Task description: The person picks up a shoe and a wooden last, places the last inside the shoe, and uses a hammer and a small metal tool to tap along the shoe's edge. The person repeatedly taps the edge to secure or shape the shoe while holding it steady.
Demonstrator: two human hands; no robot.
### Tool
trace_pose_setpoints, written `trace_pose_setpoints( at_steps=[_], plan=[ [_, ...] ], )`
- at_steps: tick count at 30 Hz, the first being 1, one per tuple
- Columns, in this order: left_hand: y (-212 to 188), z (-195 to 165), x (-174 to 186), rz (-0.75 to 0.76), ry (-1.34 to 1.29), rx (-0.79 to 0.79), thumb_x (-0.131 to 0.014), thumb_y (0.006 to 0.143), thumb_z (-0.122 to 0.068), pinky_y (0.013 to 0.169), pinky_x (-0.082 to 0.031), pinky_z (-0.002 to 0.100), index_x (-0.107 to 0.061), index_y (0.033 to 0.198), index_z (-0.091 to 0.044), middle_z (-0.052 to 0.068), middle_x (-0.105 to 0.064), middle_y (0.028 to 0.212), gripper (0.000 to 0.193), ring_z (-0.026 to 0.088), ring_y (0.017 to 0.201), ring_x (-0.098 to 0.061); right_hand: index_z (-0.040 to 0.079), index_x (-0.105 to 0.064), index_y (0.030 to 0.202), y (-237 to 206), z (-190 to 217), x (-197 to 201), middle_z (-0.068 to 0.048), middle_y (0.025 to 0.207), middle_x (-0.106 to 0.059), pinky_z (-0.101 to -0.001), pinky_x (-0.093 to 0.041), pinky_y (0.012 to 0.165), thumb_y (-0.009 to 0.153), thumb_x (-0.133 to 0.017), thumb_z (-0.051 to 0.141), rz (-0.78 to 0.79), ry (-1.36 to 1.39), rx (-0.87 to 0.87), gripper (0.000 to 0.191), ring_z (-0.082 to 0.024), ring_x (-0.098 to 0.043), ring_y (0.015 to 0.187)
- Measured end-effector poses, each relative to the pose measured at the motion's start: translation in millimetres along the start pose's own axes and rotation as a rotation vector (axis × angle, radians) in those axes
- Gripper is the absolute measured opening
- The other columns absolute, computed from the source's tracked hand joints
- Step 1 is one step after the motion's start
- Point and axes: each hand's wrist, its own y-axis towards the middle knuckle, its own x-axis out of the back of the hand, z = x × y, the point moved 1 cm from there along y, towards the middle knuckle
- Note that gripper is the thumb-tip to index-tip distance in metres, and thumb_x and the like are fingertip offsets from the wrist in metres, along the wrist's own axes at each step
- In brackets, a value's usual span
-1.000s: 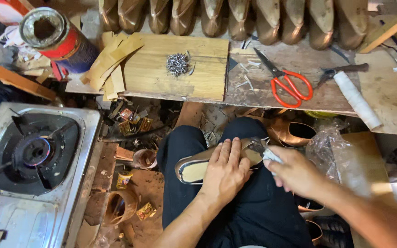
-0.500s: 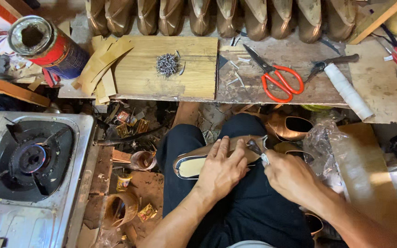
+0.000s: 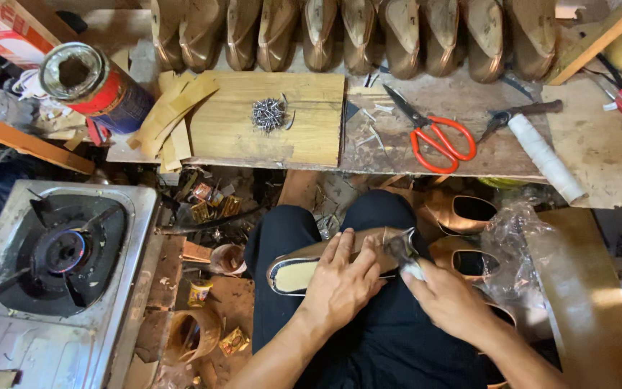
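Far across the counter (image 3: 599, 155) we see a row of bronze shoes (image 3: 340, 36), orange scissors (image 3: 437, 137) and a heap of nails (image 3: 269, 114) within reach. Nearer, on the lap, our left hand (image 3: 340, 284) presses the shoe sole (image 3: 311, 263) flat to steady it; our right hand (image 3: 451, 302) has its fingers closed around a metal tool (image 3: 401, 248) at the sole's right end
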Motion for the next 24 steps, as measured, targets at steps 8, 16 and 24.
trace_pose_setpoints(
  at_steps=[8, 16, 24],
  plan=[
    [2.4, -3.5, -1.3, -0.004, -0.003, 0.015, -0.071, 0.089, -0.037, 0.110, -0.043, 0.056, -0.070, 0.108, -0.004, 0.018, -0.061, 0.130, 0.038, 0.050, 0.128, -0.056, 0.004, -0.067, 0.089, 7.1, -2.7, 1.3, -0.007, 0.066, -0.061, -0.0310, -0.044, 0.054, 0.098, -0.063, 0.035, -0.387, -0.421, 0.342, 0.032, -0.016, -0.055, 0.057],
    [2.0, -3.1, 1.8, -0.033, -0.050, 0.043, -0.074, 0.087, -0.037, 0.111, -0.043, 0.056, -0.068, 0.101, -0.004, 0.016, -0.061, 0.117, 0.036, 0.049, 0.126, -0.056, 0.003, -0.069, 0.093, 0.5, -0.7, 1.9, -0.005, 0.062, -0.066, -0.0276, -0.049, 0.047, 0.096, -0.055, 0.023, -0.383, 0.212, 0.297, 0.025, -0.012, -0.060, 0.050],
    [0.5, -4.1, 7.3, -0.035, -0.043, 0.049, -0.074, 0.087, -0.035, 0.113, -0.043, 0.055, -0.065, 0.098, -0.005, 0.018, -0.059, 0.110, 0.034, 0.048, 0.127, -0.056, 0.004, -0.072, 0.089, -6.1, 1.0, 1.2, -0.002, 0.062, -0.066, -0.0265, -0.050, 0.047, 0.100, -0.053, 0.029, -0.355, 0.293, 0.387, 0.033, -0.009, -0.063, 0.049]
  ],
)
